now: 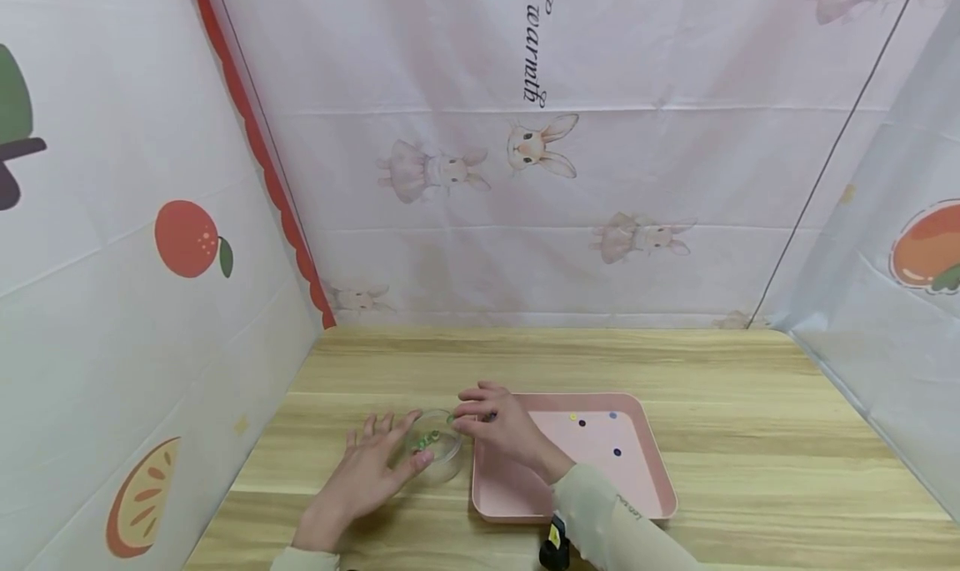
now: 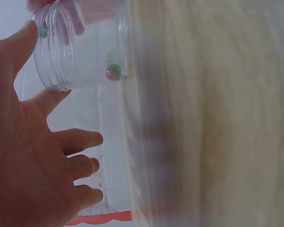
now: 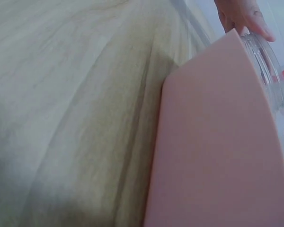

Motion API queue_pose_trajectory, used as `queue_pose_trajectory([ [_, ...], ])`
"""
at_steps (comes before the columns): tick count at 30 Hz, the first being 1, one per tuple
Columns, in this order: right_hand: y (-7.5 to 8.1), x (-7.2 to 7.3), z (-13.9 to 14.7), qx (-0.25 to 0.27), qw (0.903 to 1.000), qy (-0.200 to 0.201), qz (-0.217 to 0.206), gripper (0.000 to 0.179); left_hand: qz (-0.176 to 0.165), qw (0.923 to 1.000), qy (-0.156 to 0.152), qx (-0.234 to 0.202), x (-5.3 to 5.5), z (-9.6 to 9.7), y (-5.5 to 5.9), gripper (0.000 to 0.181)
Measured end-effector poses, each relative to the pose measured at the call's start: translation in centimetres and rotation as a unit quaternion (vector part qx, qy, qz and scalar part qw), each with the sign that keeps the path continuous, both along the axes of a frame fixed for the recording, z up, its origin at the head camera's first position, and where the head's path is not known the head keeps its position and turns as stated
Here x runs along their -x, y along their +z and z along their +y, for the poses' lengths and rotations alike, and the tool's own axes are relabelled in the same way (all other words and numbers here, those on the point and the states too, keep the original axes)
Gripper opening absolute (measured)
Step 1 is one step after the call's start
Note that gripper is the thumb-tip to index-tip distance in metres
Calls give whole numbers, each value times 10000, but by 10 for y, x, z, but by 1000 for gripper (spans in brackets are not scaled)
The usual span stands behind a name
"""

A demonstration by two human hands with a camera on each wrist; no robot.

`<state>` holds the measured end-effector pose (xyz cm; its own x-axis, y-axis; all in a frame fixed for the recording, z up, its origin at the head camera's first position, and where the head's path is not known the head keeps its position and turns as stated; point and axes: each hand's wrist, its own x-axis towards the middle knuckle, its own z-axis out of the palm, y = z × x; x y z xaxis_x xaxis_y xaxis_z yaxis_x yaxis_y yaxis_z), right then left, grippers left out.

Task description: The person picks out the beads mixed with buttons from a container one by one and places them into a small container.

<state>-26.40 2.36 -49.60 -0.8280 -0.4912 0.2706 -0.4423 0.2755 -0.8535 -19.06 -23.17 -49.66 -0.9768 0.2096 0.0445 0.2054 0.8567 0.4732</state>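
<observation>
A clear round jar [image 1: 444, 471] stands on the table with several green marbles [image 1: 426, 442] inside. My left hand [image 1: 367, 471] holds the jar at its rim, thumb on one side and index finger on the other, while its other fingers stick out free. In the left wrist view a multicoloured marble [image 2: 113, 72] lies at the jar's bottom. Over the right side of the jar's mouth, my right hand [image 1: 498, 425] pinches a small green marble [image 1: 451, 419] between thumb and fingertips. A small dark spot shows between this hand's fingers.
A shallow pink tray [image 1: 573, 403] stands right of the jar, under the right forearm. Small flat discs lie in it: a yellow one [image 1: 573, 417], a blue one [image 1: 612, 416] and dark ones [image 1: 617, 452]. A black device [image 1: 555, 546] is at the right wrist.
</observation>
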Motion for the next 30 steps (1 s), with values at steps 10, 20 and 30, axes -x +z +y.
queue_pose_trajectory([
  [10, -3, -1, -3, -215, 9993, 43, 290, 22, 12, 10000, -61, -19, 0, 1, 0, 71],
  [20, -5, -7, -2, -463, 9952, -543, 674, 23, -39, 10000, -37, -40, 0, 1, -1, 72],
  [30, -9, -6, 16, -999, 9456, -2473, 1861, 16, 4, 10000, -3, 23, 0, 1, 1, 71],
])
